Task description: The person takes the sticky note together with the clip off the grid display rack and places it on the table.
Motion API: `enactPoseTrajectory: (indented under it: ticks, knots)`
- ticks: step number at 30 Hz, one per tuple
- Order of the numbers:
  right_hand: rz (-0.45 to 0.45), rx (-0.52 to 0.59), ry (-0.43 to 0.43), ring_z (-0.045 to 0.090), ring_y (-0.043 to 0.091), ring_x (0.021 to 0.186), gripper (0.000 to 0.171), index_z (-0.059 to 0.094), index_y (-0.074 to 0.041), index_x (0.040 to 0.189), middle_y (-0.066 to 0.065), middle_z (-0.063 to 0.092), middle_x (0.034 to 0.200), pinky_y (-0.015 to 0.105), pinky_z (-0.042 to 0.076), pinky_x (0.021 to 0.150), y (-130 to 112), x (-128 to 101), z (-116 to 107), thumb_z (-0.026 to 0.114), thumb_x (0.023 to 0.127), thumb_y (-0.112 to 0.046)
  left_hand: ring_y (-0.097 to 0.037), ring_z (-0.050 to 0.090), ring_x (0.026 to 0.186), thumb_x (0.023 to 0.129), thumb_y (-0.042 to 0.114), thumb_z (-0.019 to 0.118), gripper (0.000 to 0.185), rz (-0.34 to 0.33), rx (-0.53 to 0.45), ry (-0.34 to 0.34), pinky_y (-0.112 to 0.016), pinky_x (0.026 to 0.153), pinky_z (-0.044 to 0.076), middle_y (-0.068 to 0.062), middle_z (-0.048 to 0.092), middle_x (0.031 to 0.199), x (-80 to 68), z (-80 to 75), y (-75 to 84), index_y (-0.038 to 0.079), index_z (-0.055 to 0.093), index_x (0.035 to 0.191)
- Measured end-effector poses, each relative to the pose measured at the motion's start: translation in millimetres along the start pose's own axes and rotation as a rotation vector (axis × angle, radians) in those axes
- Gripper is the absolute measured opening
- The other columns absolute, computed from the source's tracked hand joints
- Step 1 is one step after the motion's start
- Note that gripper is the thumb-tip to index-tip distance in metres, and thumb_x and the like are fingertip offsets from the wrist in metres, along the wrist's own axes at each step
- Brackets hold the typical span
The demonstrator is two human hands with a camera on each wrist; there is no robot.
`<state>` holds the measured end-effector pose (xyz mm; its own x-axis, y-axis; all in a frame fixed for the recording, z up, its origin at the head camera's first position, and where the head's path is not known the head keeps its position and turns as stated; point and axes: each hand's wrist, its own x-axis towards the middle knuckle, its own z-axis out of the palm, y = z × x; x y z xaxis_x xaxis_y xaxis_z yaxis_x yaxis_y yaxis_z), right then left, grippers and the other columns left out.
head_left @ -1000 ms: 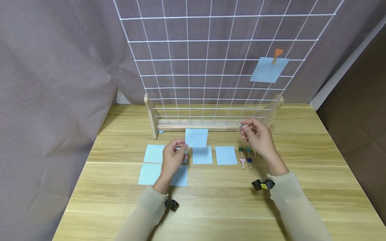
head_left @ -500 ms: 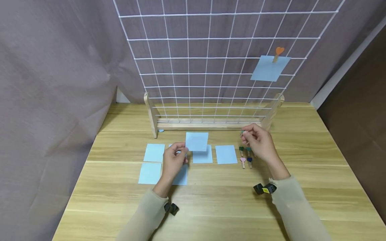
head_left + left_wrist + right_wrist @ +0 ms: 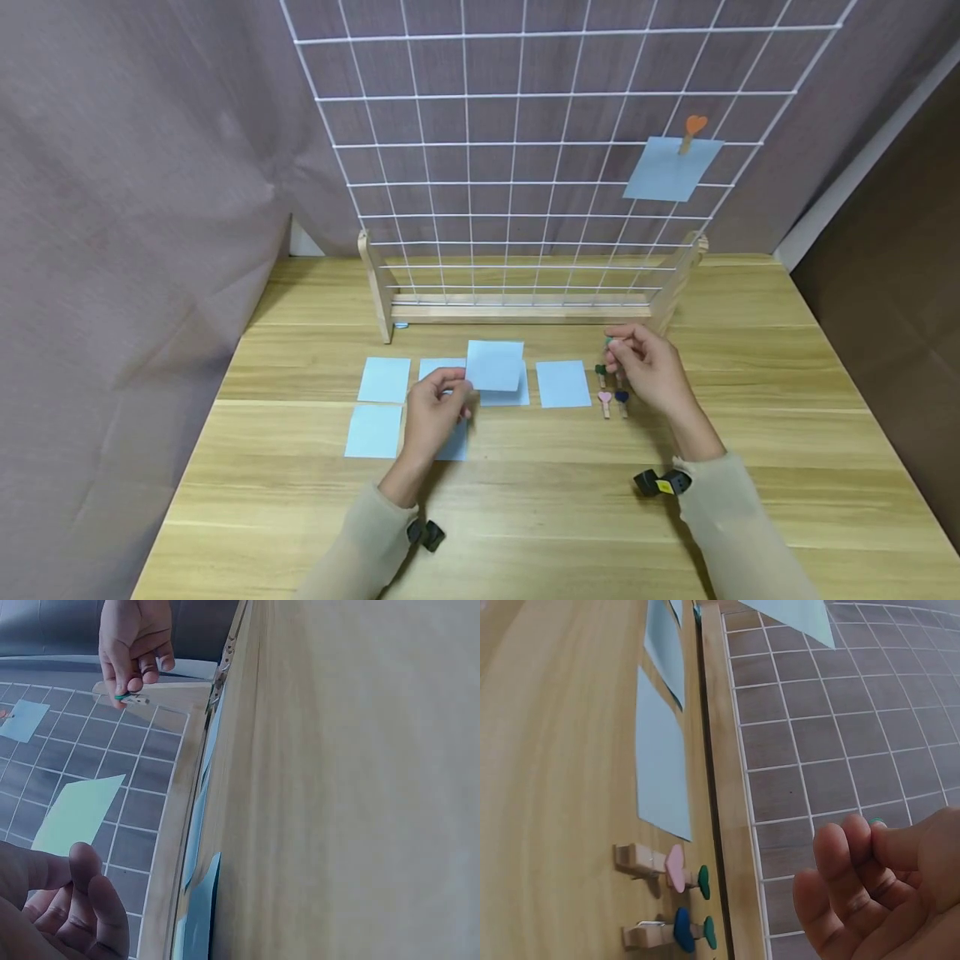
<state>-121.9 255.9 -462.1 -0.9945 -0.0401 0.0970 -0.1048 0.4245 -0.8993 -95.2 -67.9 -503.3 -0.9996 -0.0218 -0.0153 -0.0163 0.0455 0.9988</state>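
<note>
Above the middle of the wooden worktop (image 3: 540, 500), the left hand (image 3: 433, 414) pinches a pale blue square paper note (image 3: 495, 365) by its lower left corner between thumb and fingertips, so the sheet stands clear of the surface, up and to the right of that grip. It hangs over the row of pale blue square notes lying flat (image 3: 384, 379), partly covering one of them. Toward the right edge of the worktop, the right hand (image 3: 651, 367) holds a small wooden clothespin with a green heart (image 3: 132, 697) in a narrow grip of curled fingertips and thumb; the left wrist view shows the peg jutting out from the fingertips. Just beneath and beside this hand lie four small wooden heart-topped pegs (image 3: 671, 900) on the worktop: pink, dark blue and two green. Behind both hands, near the far edge, stands a white wire grid panel in a wooden base (image 3: 525, 167), with another blue note clipped by an orange heart peg (image 3: 693, 132) at its upper right.
</note>
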Motion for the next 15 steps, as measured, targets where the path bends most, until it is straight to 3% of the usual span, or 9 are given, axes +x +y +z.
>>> enactPoseTrajectory:
  ticks: [8,15]
  knots:
    - [0.005,-0.067,-0.018,0.070,0.024,0.078,0.027,0.064,0.010,0.129,0.024,0.070,0.098,0.029,0.063,0.066,7.5,-5.5,-2.1,0.057,0.109,-0.007,-0.014,0.063,0.055,0.097,-0.002,0.068,0.017,-0.026,-0.020,0.005,-0.018,0.051,0.052,-0.029,0.075,0.096,-8.8,-0.1,-0.7,-0.009,0.073,0.112]
    - [0.028,-0.087,-0.013,0.071,0.022,0.075,0.028,0.067,0.007,0.130,0.024,0.067,0.107,0.024,0.057,0.057,12.0,-12.3,-5.6,0.059,0.109,-0.011,-0.014,0.064,0.055,0.096,-0.003,0.068,0.017,-0.040,-0.040,-0.015,-0.017,0.050,0.051,-0.029,0.075,0.097,-18.3,0.9,-6.7,-0.011,0.072,0.111]
